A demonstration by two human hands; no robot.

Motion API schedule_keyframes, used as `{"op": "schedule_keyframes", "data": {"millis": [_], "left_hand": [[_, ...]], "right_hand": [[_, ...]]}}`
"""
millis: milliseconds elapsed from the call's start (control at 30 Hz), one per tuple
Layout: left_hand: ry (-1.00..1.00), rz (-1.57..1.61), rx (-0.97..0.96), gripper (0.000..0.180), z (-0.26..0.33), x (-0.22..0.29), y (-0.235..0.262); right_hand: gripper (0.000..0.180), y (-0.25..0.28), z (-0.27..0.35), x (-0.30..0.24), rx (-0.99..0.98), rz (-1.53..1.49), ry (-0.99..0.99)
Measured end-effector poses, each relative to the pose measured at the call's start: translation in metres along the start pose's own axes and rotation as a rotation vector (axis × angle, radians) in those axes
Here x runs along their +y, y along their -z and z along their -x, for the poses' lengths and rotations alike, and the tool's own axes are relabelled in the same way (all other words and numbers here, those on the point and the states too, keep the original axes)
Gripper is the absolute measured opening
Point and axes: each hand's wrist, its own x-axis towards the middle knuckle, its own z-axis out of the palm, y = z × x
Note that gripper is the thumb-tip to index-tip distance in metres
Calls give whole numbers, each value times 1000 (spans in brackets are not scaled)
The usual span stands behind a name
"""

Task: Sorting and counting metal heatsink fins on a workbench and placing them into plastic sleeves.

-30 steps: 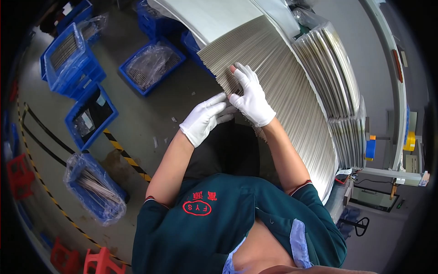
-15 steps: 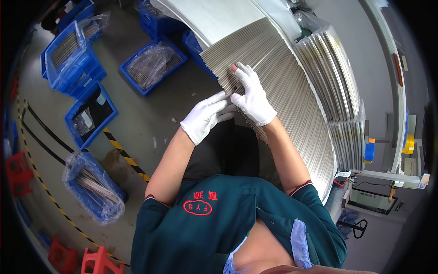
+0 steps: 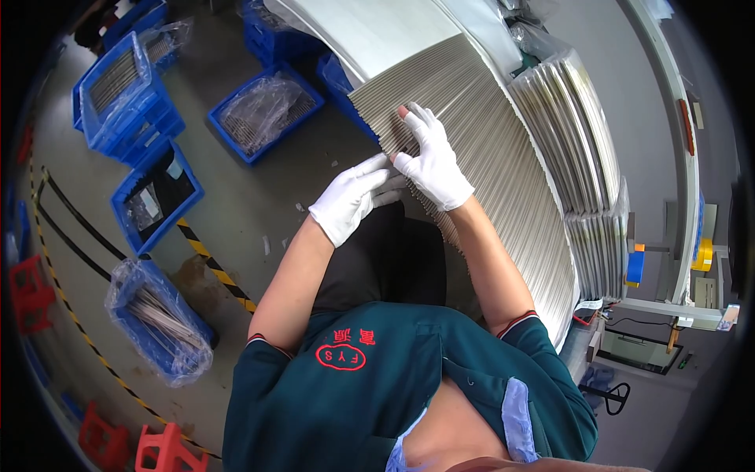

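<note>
A wide layer of thin grey metal rods (image 3: 495,149) lies side by side on the table in front of me, their near ends at the table's edge. My right hand (image 3: 436,169), in a white glove with bare fingertips showing, rests on top of the rods near their left part, thumb and fingers apart. Beside it, my left hand (image 3: 352,200), also white-gloved, is at the rod ends with its fingers stretched out toward my right hand. Some of the left fingertips are hidden near the right thumb. I see nothing gripped in either hand.
Bundled grey rods (image 3: 562,134) are stacked along the table's right side. Blue crates, one with a bag over rods (image 3: 263,114), another with long rods in plastic (image 3: 161,318), stand on the floor at left. Red stools (image 3: 169,450) are at lower left. White sheeting (image 3: 370,31) covers the far table.
My right hand has shifted very slightly up and left over the rods. The left hand stays nearly in place at the rod ends.
</note>
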Motion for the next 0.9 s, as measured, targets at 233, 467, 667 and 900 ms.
{"op": "schedule_keyframes", "data": {"millis": [233,467,667,900], "left_hand": [[-6,32,36,43,1,1,0],[-20,27,18,46,0,3,1],[-29,19,18,48,1,5,2],[-28,-27,-16,48,-2,1,5]], "right_hand": [[68,6,-2,-1,-126,-59,-56],[66,-3,-8,-1,11,10,1],[66,-2,-10,2,-24,-22,14],[67,-4,-17,-1,-31,-20,-17]]}}
